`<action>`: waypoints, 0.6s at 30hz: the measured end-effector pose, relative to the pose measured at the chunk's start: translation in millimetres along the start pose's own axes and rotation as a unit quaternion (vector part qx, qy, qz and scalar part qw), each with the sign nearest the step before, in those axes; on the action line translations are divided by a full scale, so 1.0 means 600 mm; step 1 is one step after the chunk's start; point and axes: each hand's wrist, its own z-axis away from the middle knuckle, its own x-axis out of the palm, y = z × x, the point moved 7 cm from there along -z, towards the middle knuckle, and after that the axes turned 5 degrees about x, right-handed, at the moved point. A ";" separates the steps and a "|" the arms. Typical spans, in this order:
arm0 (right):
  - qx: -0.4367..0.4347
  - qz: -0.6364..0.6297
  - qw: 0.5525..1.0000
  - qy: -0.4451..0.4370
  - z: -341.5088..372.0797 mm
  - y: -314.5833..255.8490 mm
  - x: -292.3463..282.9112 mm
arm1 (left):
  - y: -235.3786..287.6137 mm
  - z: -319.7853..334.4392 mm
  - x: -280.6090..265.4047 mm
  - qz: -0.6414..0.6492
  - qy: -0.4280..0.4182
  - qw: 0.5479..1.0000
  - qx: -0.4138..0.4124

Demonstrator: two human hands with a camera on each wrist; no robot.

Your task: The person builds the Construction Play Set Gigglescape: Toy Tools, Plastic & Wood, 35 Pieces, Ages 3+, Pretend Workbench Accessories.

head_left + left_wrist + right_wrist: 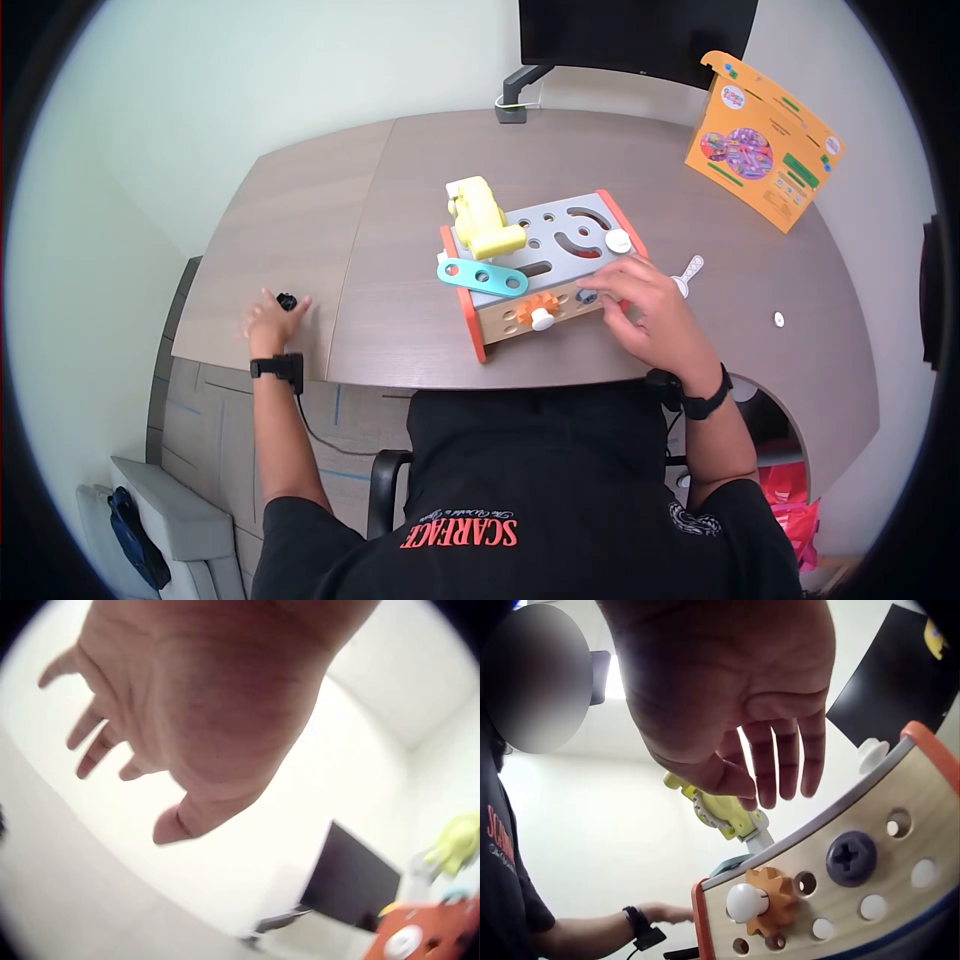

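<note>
A toy workbench (492,328) with a grey holed top, wooden front and red ends stands before the person. My right hand (652,312) hovers at its front right edge, fingers loosely bent, with nothing in the grasp. Below those fingers a dark blue cross-slot screw (851,859) sits in the front panel. Left of it are an orange gear (780,904) and a white peg (744,902). A teal strip (500,281) and a chunky yellow toy piece (482,222) are at the top's left. Far left, my left hand (268,322) spreads its fingers beside a small black object (287,301).
A round white knob (618,241) is on the workbench's right end. Right of it lie a white tool-like piece (693,268) and a small white piece (779,319). An orange box (770,190) stands at the back right, near a monitor (640,38) on an arm.
</note>
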 end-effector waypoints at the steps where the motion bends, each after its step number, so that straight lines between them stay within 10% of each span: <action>1: 0.010 -0.002 1.000 -0.001 0.005 0.004 -0.007 | -0.018 -0.018 0.038 0.021 0.024 0.999 0.035; 8: 0.001 0.056 0.998 0.028 0.013 0.003 -0.050 | -0.017 -0.042 0.042 0.148 0.141 0.947 0.248; 13: 0.005 -0.021 0.999 0.042 0.020 -0.081 -0.099 | 0.147 0.258 -0.276 0.302 0.150 0.804 0.489; 18: -0.139 -0.095 0.986 0.000 0.037 -0.182 -0.087 | 0.247 0.493 -0.375 0.214 0.129 0.667 0.702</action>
